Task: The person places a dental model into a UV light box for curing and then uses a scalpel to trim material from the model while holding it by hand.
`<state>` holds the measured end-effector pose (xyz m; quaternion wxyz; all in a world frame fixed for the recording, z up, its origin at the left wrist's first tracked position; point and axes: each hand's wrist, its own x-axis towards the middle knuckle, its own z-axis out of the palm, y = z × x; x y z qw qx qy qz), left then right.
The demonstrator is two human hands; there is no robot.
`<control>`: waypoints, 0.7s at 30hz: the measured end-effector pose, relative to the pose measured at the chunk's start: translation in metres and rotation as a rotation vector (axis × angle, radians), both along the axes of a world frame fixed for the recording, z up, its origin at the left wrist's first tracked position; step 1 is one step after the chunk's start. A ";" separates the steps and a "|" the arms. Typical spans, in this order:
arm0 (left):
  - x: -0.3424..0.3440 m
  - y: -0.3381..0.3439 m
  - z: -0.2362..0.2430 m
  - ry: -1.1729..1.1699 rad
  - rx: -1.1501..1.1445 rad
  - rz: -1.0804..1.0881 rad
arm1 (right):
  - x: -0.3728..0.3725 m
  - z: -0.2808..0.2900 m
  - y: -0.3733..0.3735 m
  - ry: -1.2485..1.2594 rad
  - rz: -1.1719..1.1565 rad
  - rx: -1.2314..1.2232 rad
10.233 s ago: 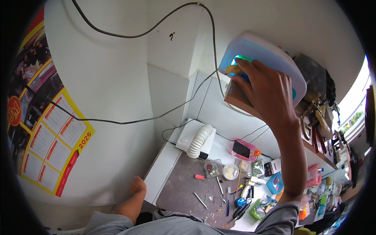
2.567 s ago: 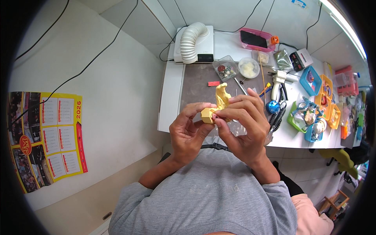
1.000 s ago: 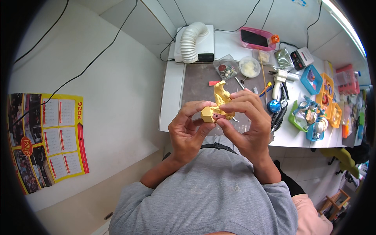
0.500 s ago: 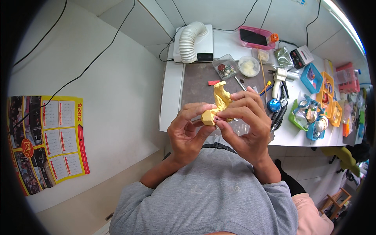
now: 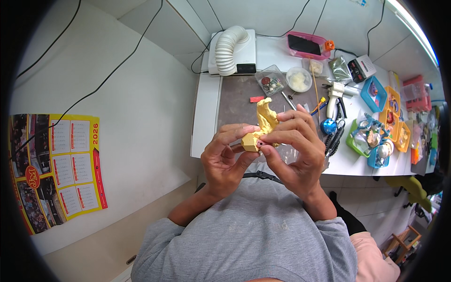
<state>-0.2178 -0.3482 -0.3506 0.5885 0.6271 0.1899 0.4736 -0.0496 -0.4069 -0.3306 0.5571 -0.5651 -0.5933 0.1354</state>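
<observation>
A yellow plaster dental model (image 5: 267,117) is held up between my two hands, in front of my chest and over the near edge of the workbench. My left hand (image 5: 224,157) grips its blocky, flat-cut end with thumb and fingers. On the other side my right hand (image 5: 298,148) has its fingers curled over the model, thumb and fingertip closed near a small pinkish patch (image 5: 260,142) with a dark spot. The fingers cover part of the model, so its right side is hidden.
Beyond the hands lie a red block (image 5: 256,99), a clear box of small parts (image 5: 271,81) and a bowl of white material (image 5: 299,80). A white hose machine (image 5: 246,51) stands at the back. Rightward are a white handpiece (image 5: 334,99), a blue round item (image 5: 329,126) and coloured baskets (image 5: 374,93).
</observation>
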 end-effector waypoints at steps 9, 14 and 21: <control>-0.002 0.000 0.000 0.026 -0.007 0.002 | -0.003 -0.002 0.000 0.024 -0.008 0.004; -0.003 0.000 0.000 0.016 -0.007 0.004 | -0.003 0.003 0.000 0.003 0.000 -0.019; -0.002 0.000 0.000 0.015 -0.003 0.012 | -0.003 0.001 0.001 -0.005 -0.009 -0.011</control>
